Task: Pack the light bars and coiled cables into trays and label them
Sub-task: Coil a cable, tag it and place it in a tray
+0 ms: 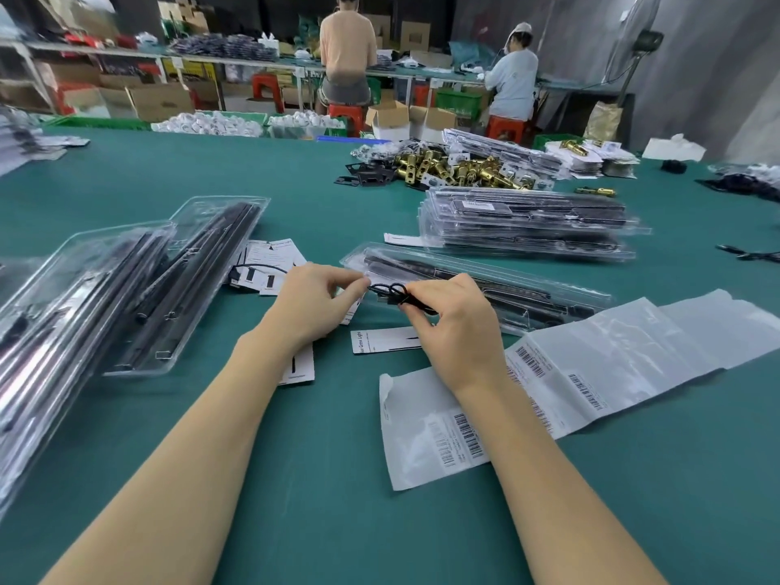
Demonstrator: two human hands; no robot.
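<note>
Both hands, left (314, 299) and right (453, 327), pinched a small black coiled cable (390, 294) over a clear plastic tray (561, 289) on the green table (316, 479).

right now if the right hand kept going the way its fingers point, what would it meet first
Probably the left hand: the right hand holds the coiled cable with fingers aimed up-left at it. Depth is hard to judge.

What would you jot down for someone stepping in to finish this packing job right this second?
Left hand pinches one end of the coiled black cable; right hand grips the coil.
Both hover over the open clear tray, which already holds a light bar.
Done: a stack of packed trays behind.
Left: seat the cable, close the tray, apply a barcode label from the sheet, then work through the loose light bars in trays at left.
</note>
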